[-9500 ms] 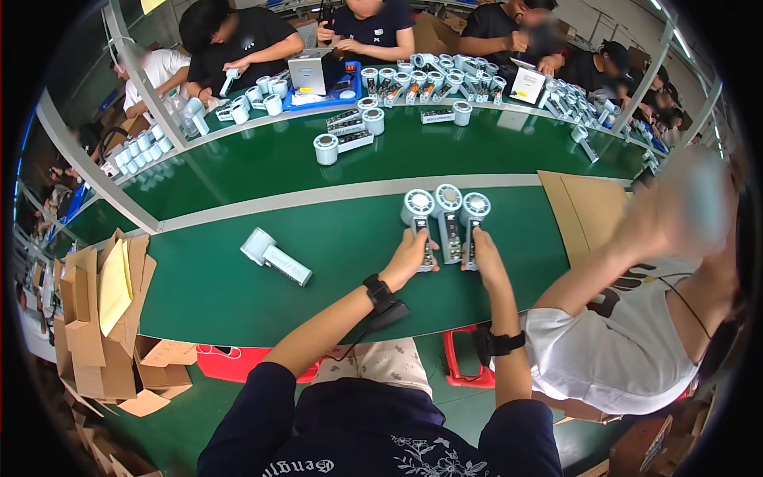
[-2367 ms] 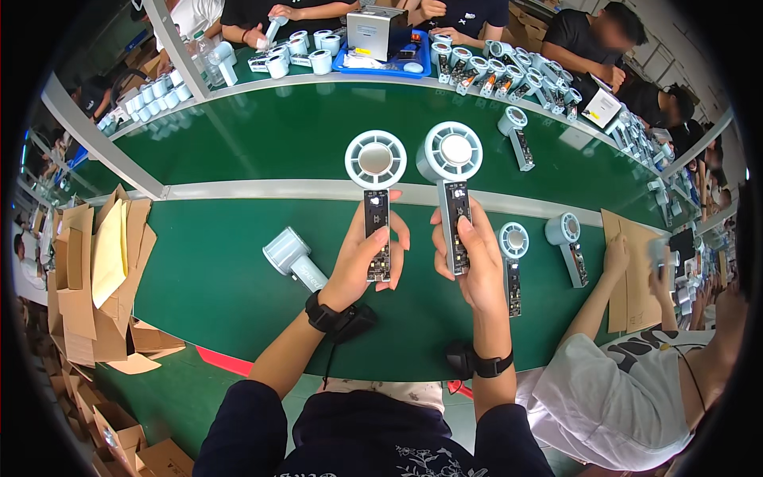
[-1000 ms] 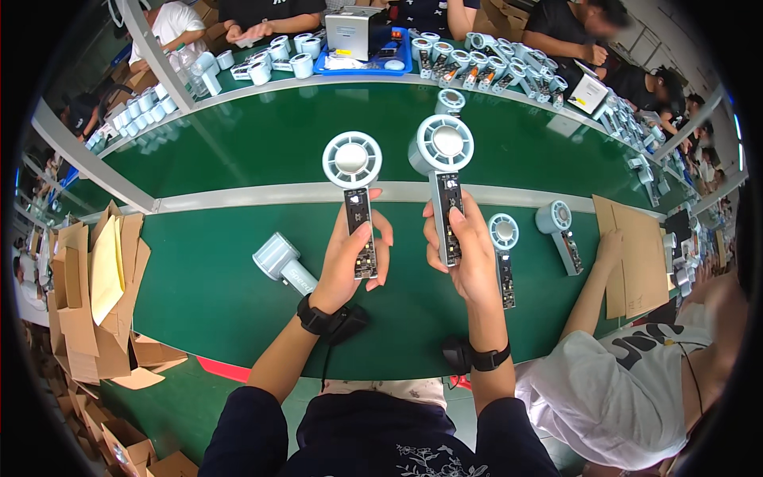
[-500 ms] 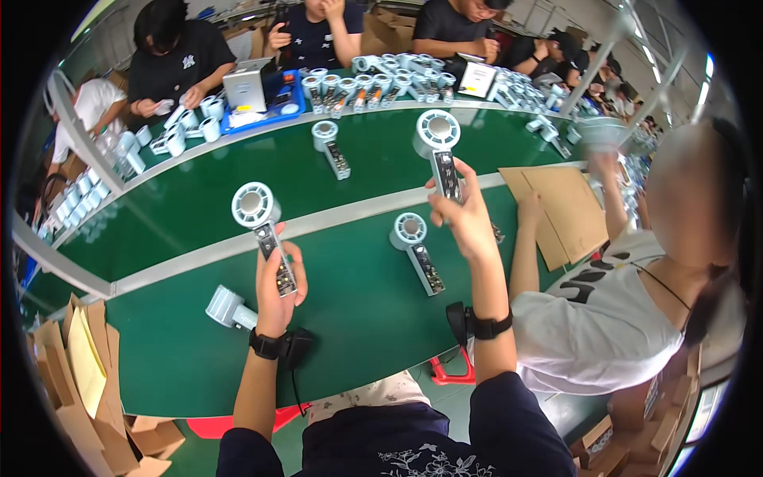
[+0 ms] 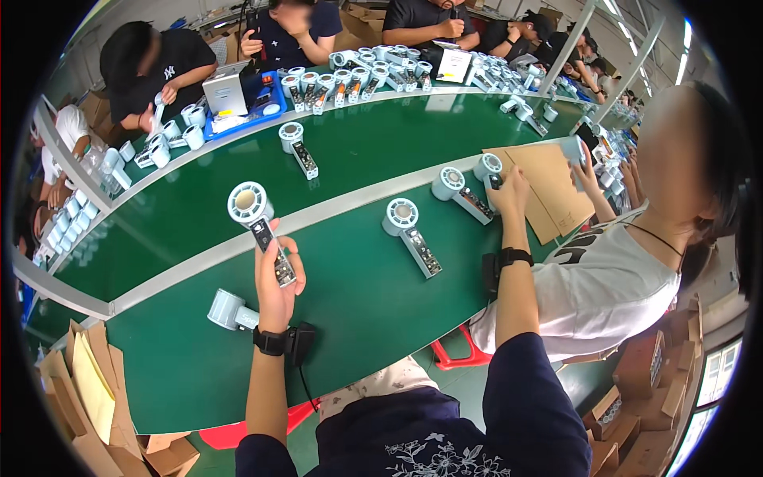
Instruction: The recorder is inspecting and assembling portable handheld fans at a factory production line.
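My left hand (image 5: 276, 278) is closed round the handle of a pale blue handheld fan (image 5: 251, 203), its round head upward and circuit board exposed. Farther right, my right hand (image 5: 509, 193) grips the open handle of a second handheld fan (image 5: 488, 165) low over the green table. Just left of it lies another open-handled fan (image 5: 451, 181). Between my hands rests a similar fan (image 5: 402, 215), board facing up. A fan with a closed casing (image 5: 230, 308) lies beside my left wrist.
A grey rail (image 5: 334, 208) divides my table (image 5: 342, 342) from a green belt (image 5: 214, 179) carrying one fan (image 5: 292, 137). Flattened cardboard (image 5: 548, 191) lies at right, by a co-worker (image 5: 612, 270) holding a fan part. Cardboard boxes (image 5: 99, 397) stand at left; people work across many fans.
My right hand has moved right and down with its fan, beside another fan on the table. My left hand still holds its fan. The view has shifted slightly.
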